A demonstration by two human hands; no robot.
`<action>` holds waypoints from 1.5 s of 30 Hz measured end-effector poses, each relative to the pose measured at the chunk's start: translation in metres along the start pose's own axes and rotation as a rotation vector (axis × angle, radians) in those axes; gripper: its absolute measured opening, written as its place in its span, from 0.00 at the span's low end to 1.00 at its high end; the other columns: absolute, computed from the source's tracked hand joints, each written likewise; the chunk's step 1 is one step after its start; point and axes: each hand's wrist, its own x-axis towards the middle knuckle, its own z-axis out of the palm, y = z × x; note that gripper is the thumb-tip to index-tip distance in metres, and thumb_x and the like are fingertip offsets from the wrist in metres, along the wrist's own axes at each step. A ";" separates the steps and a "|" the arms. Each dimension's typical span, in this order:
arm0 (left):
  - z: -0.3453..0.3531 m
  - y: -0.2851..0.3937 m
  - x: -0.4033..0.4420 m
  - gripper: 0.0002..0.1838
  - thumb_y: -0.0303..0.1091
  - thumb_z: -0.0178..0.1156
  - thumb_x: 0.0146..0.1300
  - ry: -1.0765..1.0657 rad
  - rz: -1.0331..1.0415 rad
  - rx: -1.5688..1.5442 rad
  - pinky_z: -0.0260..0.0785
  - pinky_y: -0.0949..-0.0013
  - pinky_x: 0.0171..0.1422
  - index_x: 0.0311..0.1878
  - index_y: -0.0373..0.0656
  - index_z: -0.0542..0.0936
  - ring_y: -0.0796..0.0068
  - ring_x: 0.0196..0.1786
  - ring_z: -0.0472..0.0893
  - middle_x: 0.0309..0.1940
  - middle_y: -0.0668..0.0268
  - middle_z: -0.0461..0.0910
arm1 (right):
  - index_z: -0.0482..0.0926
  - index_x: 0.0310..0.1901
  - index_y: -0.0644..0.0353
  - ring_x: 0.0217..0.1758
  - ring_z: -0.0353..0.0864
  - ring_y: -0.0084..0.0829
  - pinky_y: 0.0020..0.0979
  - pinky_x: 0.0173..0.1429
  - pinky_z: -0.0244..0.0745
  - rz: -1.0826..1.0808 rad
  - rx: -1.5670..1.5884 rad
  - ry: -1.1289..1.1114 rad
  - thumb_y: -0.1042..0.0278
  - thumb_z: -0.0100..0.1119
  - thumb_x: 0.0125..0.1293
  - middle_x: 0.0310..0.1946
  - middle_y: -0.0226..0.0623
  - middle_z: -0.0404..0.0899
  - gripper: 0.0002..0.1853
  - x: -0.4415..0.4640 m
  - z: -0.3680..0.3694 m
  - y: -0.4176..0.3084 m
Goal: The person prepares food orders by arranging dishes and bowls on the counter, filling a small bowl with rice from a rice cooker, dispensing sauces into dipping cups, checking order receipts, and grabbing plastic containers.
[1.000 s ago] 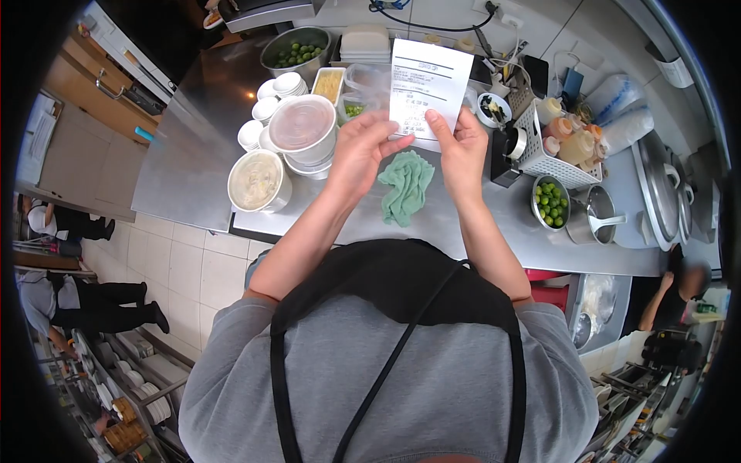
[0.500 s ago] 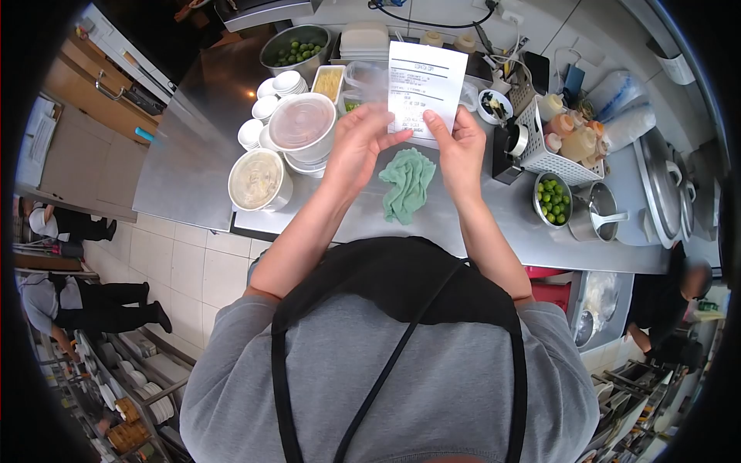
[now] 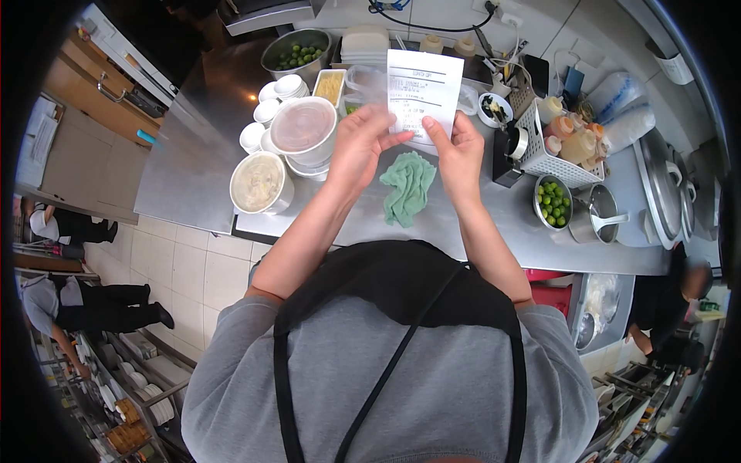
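Note:
A printed paper receipt (image 3: 424,85) is held up over the steel counter, its lines of text facing me. My right hand (image 3: 461,158) pinches its lower right part, thumb on the front and fingers behind. At the lower left edge is my left hand (image 3: 356,150), its thumb and fingertips closed about the paper, slightly blurred. Below the receipt, between my forearms, a crumpled green cloth (image 3: 409,189) lies on the counter. Left of my left hand stand a stack of lidded white tubs (image 3: 303,127) and another lidded tub (image 3: 262,183).
Behind the tubs are small white bowls (image 3: 252,137) and a metal bowl of green limes (image 3: 297,55). To the right stand a white basket of sauce bottles (image 3: 552,150), a bowl of limes (image 3: 553,202) and a pot with a ladle (image 3: 594,212). Other people stand at both sides.
The receipt has dropped slightly and tipped a little, still between my hands. Both hands stay in nearly the same place.

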 end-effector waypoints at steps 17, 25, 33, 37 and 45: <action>-0.038 0.010 -0.016 0.16 0.21 0.51 0.54 0.078 0.199 0.537 0.67 0.74 0.45 0.48 0.40 0.72 0.76 0.42 0.73 0.46 0.64 0.72 | 0.67 0.54 0.65 0.43 0.72 0.20 0.19 0.47 0.65 -0.615 0.040 0.058 0.81 0.50 0.57 0.45 0.34 0.72 0.20 0.091 -0.014 -0.106; -0.065 0.017 -0.035 0.19 0.20 0.50 0.53 0.173 0.074 0.349 0.67 0.73 0.44 0.51 0.40 0.69 0.76 0.42 0.74 0.47 0.63 0.72 | 0.74 0.49 0.57 0.39 0.66 0.17 0.16 0.40 0.62 -0.683 -0.124 0.121 0.80 0.50 0.57 0.45 0.30 0.68 0.17 0.162 -0.016 -0.117; -0.084 0.025 -0.048 0.13 0.28 0.52 0.57 0.204 0.020 0.378 0.67 0.74 0.43 0.46 0.38 0.71 0.77 0.40 0.75 0.43 0.64 0.75 | 0.77 0.42 0.62 0.47 0.69 0.24 0.23 0.52 0.62 -0.811 0.033 0.254 0.79 0.50 0.58 0.48 0.37 0.68 0.11 0.190 -0.011 -0.144; -0.102 0.025 -0.055 0.10 0.29 0.53 0.58 0.215 -0.029 0.393 0.67 0.75 0.42 0.41 0.38 0.75 0.78 0.39 0.75 0.39 0.65 0.77 | 0.75 0.25 0.60 0.47 0.68 0.28 0.27 0.52 0.61 -1.122 -0.214 0.501 0.81 0.51 0.52 0.44 0.37 0.69 0.05 0.166 -0.002 -0.128; -0.113 0.047 -0.074 0.07 0.28 0.52 0.59 0.285 0.077 0.401 0.67 0.75 0.42 0.35 0.36 0.78 0.79 0.37 0.75 0.36 0.64 0.78 | 0.74 0.31 0.60 0.45 0.69 0.40 0.36 0.49 0.63 -1.050 -0.509 -0.271 0.65 0.58 0.49 0.39 0.40 0.74 0.09 0.174 0.146 -0.073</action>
